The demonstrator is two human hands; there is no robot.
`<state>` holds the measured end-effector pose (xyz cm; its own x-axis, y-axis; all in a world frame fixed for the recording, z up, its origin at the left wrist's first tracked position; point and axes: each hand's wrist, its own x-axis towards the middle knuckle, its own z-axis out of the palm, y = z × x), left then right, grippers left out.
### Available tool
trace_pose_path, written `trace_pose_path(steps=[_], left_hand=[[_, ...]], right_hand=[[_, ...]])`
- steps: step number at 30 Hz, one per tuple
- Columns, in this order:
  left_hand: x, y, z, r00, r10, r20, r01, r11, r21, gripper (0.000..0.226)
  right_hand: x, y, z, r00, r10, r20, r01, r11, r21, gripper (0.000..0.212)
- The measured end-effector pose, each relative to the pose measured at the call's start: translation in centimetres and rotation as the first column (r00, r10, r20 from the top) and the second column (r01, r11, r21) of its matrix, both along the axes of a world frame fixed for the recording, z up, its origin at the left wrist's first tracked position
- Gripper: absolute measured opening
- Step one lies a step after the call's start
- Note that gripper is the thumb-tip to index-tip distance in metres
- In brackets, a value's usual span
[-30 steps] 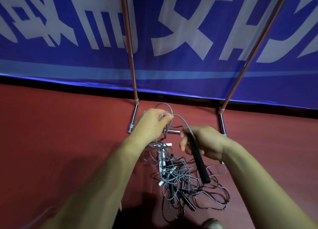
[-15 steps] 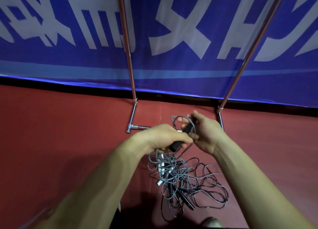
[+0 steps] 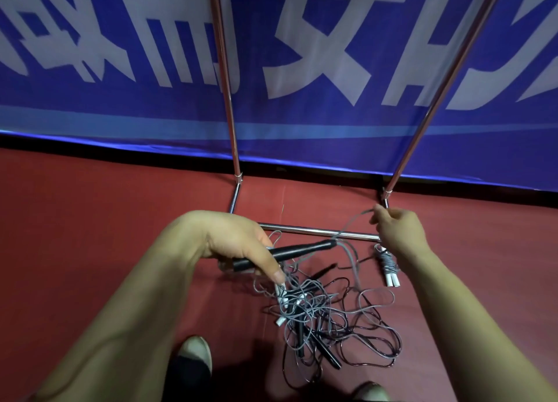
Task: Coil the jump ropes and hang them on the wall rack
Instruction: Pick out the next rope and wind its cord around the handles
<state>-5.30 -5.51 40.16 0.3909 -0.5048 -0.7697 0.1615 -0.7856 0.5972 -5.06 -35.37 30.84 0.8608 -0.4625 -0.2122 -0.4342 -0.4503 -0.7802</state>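
A tangle of grey and dark jump ropes (image 3: 326,317) with black and white handles lies on the red floor. My left hand (image 3: 235,244) grips a black handle (image 3: 302,249) that points right. The grey cord (image 3: 351,229) runs from that handle up to my right hand (image 3: 395,229), which pinches it above the pile. A wound-up rope with white handles (image 3: 388,265) lies just below my right wrist. The chrome rack (image 3: 317,231) stands behind, its low crossbar between my hands.
Two chrome uprights (image 3: 225,78) rise in front of a blue banner (image 3: 332,123) with white characters. The red floor (image 3: 90,220) spreads to the left and right. My shoes (image 3: 193,353) show at the bottom edge.
My hands have drawn apart: the left took over the black handle and moved down-left, the right slid out along the grey cord to the right, stretching it.
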Motion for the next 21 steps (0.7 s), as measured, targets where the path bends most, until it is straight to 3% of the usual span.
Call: trace_pose_path(steps=[3,5,6,7,8,9,11,12,14,17,19,21], left_hand=[[-0.1,0.6,0.6,0.998,0.047,-0.050,-0.054,0.985,-0.161,0.023],[0.0,0.6,0.6,0.998,0.061,-0.027,-0.065,0.977,-0.202,0.025],[0.1,0.5,0.4,0.997,0.073,-0.010,-0.073,0.975,-0.211,0.027],[0.2,0.3,0.2,0.995,0.099,0.009,-0.095,0.971,-0.218,0.028],[0.2,0.2,0.0,0.989,0.147,0.030,-0.137,0.964,-0.226,0.030],[0.4,0.1,-0.1,0.975,0.214,0.051,-0.197,0.952,-0.233,0.033],[0.8,0.0,-0.5,0.929,0.350,0.118,-0.313,0.916,-0.251,0.036],[1.0,0.0,-0.5,0.905,0.398,0.147,-0.351,0.897,-0.271,0.036],[1.1,-0.2,-0.7,0.871,0.458,0.176,-0.388,0.864,-0.321,0.037],[1.0,-0.8,-0.9,0.851,0.482,0.207,-0.388,0.845,-0.368,0.045],[1.1,-1.4,-1.1,0.841,0.492,0.227,-0.391,0.841,-0.374,0.045],[1.1,-2.0,-1.3,0.839,0.480,0.258,-0.377,0.853,-0.362,0.046]], right_hand=[[-0.5,0.0,-1.0,0.970,0.125,-0.210,-0.169,0.964,-0.208,0.030],[-0.7,1.0,-0.3,0.946,0.271,-0.179,-0.311,0.916,-0.254,0.034],[-0.9,1.8,0.7,0.940,0.329,-0.093,-0.341,0.924,-0.175,0.038],[-1.3,2.8,2.2,0.932,0.361,-0.016,-0.361,0.932,0.017,0.043],[-1.5,3.6,3.4,0.916,0.398,0.049,-0.393,0.869,0.301,0.052],[-1.8,4.3,4.5,0.896,0.434,0.089,-0.413,0.744,0.525,0.062],[-2.0,5.3,5.5,0.863,0.479,0.161,-0.452,0.588,0.671,0.068],[-2.0,5.5,5.5,0.860,0.475,0.185,-0.475,0.617,0.628,0.064],[-1.9,5.4,4.8,0.892,0.425,0.157,-0.448,0.779,0.438,0.053],[-1.8,5.3,4.3,0.946,0.284,-0.155,-0.200,0.890,0.411,0.071],[-2.2,5.2,4.1,0.895,0.332,-0.299,-0.166,0.869,0.467,0.076],[-2.4,5.6,4.5,0.827,0.494,-0.269,-0.260,0.760,0.596,0.070]])
